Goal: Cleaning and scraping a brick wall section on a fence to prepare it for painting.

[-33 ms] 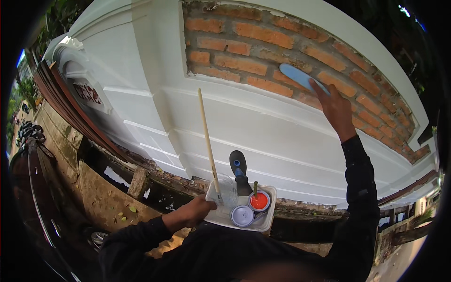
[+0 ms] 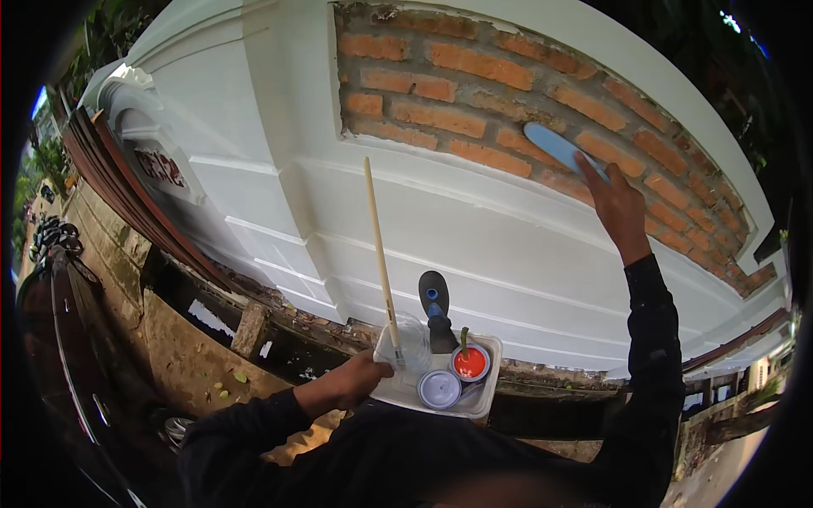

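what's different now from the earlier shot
Nothing visibly changed. The right hand presses the blue pad on the bricks, and the left hand holds the tray with its stick, as before.

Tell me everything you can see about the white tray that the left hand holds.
The white tray looks like shallow plastic with rounded corners. The left hand grips its left edge and holds it about level before the white wall. In it stand a small pot of orange-red paint, a round pale lid or can, a clear cup, a long pale stick and a dark tool handle.
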Motion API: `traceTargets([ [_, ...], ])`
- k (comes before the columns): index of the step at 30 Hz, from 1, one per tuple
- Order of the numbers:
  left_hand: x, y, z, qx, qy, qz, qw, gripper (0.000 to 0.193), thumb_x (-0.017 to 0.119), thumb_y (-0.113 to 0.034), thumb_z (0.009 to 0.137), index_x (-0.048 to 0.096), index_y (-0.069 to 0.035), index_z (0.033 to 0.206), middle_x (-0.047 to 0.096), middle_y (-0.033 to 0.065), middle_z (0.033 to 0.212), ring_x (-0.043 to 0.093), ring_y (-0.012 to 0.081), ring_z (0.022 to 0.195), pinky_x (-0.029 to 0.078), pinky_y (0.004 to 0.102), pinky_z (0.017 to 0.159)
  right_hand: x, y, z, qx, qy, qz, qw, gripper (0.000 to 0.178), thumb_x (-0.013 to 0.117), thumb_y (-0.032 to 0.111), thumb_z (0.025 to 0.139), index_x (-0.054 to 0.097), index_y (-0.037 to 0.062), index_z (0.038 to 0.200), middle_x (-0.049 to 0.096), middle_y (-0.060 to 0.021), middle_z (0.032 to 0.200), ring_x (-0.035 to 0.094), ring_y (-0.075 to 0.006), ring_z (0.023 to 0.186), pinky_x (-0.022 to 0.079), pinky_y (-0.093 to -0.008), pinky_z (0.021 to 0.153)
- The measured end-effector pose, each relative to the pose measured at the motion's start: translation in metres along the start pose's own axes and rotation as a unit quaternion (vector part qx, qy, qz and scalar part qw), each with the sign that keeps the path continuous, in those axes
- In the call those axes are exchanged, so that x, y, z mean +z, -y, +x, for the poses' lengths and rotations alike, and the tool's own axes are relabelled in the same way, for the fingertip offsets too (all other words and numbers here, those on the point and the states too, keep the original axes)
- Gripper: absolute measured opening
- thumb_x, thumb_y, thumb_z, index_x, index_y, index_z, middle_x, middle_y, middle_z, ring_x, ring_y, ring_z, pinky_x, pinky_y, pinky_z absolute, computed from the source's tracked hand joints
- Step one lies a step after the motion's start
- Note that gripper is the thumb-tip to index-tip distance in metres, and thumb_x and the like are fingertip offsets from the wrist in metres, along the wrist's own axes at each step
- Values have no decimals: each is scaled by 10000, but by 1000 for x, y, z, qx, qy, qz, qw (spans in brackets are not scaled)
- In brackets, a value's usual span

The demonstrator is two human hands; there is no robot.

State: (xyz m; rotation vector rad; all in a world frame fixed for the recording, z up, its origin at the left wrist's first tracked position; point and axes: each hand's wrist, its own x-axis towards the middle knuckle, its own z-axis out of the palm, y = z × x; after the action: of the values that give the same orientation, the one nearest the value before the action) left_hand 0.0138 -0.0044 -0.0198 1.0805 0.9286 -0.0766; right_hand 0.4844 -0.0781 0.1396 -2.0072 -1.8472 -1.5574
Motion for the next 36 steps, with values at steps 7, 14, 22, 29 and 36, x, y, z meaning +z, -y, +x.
traceTargets([
  [7,-10,-16,-29,105,-15,114,988,312,554,-112,909,599,29,1184,634,86,947,530,124,678,433,245,590,-2,62,63,-27,-23,15,999,683,614,70,884,396,331,1476,557,-90,878,614,-162,600,518,-293,462],
  [14,-8,-1,-32,104,13,11,994,344,524,-73,881,573,70,1189,631,97,923,563,145,725,461,276,638,12,167,175,-38,-24,121,992,749,606,49,867,338,347,1500,548,-103,909,625,-203,613,559,-320,549],
  [22,-33,3,-28,14,10,76,997,323,570,-94,895,596,19,1197,621,52,961,527,106,760,433,231,659,14,15,-68,258,-143,9,955,536,618,209,955,444,204,1461,615,-87,946,608,-185,671,524,-318,582],
  [29,-35,-7,-51,27,29,99,994,321,561,-135,911,597,8,1196,606,45,946,502,90,741,414,227,644,45,92,-7,517,-286,276,759,504,526,192,1012,383,144,1493,600,-208,1298,663,-220,971,508,-305,800],
  [36,-37,11,-31,45,11,50,998,230,580,-137,886,610,22,1050,488,-9,683,417,81,550,321,266,472,48,213,137,242,-159,260,921,583,636,208,932,430,353,1458,520,-50,847,557,-195,620,504,-338,530],
])
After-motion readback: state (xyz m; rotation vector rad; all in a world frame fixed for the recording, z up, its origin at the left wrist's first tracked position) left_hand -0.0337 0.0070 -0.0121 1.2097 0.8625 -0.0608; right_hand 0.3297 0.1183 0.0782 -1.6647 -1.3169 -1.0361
